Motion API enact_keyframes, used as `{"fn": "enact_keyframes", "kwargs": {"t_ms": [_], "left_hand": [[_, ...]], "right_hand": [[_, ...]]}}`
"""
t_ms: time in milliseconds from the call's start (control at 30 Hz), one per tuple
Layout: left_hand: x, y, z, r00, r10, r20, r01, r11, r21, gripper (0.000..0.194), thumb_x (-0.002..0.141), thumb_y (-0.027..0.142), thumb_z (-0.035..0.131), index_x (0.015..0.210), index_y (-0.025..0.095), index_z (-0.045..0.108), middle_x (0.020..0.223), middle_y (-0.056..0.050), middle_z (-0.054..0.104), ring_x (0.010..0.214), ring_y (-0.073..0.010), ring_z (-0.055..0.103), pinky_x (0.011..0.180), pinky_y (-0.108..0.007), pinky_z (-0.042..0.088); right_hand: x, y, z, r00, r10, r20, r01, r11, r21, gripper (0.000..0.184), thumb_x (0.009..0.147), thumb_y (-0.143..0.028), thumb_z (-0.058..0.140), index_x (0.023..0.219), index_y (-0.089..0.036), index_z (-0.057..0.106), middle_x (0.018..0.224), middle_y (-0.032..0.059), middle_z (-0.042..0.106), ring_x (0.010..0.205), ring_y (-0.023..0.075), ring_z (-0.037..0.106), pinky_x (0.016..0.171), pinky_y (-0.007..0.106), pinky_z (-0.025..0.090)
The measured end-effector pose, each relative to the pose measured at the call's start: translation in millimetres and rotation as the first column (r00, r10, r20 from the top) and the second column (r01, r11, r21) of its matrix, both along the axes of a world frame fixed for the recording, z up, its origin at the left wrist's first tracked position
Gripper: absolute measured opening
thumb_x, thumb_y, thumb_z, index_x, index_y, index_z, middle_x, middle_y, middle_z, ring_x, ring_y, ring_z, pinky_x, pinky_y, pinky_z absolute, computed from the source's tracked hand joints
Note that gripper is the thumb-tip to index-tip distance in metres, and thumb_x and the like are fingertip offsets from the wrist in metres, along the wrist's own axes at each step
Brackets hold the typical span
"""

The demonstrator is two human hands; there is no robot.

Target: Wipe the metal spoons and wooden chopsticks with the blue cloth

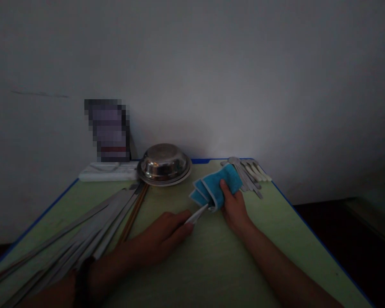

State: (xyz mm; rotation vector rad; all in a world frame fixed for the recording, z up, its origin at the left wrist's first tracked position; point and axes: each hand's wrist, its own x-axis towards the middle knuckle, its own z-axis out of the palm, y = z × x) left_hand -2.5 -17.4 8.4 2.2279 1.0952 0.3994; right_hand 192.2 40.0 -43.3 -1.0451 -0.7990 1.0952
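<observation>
A dark band (82,282) is worn on the left wrist, nearest the viewer, above the green, blue-edged desk (211,265). At the left, long flat grey pieces (94,231) are fanned out from near to far; their exact kind cannot be told. Brown sticks (133,214) are laid alongside them, partly covered by the left forearm.

Over the middle of the desk, a white-handled utensil (197,214) is held by the left hand (168,237), its grip closed on the handle. The utensil's far end is hidden at the folds of a blue cloth (216,186) with a pale edge. The cloth is clasped by the right hand (234,209), its grip closed with the thumb pressed on top.

Farther off, just beyond the cloth to the right, metal spoons (240,174) and white-handled pieces (258,170) are grouped. Left of centre, an upturned metal bowl (164,158) is rested on a pale-rimmed dish (176,182). Beside it a white box (107,172) is placed, and a blurred upright object (111,132) is seen against the wall (211,85).
</observation>
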Motion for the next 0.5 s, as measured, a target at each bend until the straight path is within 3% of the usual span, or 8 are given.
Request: {"fn": "enact_keyframes", "kwargs": {"t_ms": [267, 500], "left_hand": [[7.8, -0.4, 0.8, 0.985, -0.127, -0.115, 0.128, 0.992, -0.003, 0.035, 0.092, 0.040, 0.027, 0.081, 0.018, 0.052, 0.070, -0.001, 0.057, 0.068, -0.0178, 0.056, 0.064, -0.028, 0.042], [12.7, 3.1, -2.5, 0.998, -0.061, -0.010, 0.060, 0.997, -0.054, 0.031, 0.094, 0.036, 0.029, 0.077, 0.018, 0.050, 0.062, 0.002, 0.054, 0.058, -0.0138, 0.053, 0.059, -0.024, 0.040]], "right_hand": [[-13.5, -9.8, 14.4, 0.982, -0.071, -0.177, 0.037, 0.982, -0.188, 0.039, 0.066, -0.047, 0.066, 0.090, -0.016, 0.064, 0.095, 0.0054, 0.069, 0.078, 0.0173, 0.063, 0.075, 0.031, 0.049], [-33.8, -36.6, 20.1, 0.995, 0.070, -0.065, -0.084, 0.963, -0.254, 0.038, 0.066, -0.051, 0.064, 0.074, -0.015, 0.060, 0.065, -0.0003, 0.062, 0.058, 0.0122, 0.054, 0.056, 0.025, 0.043]]}}
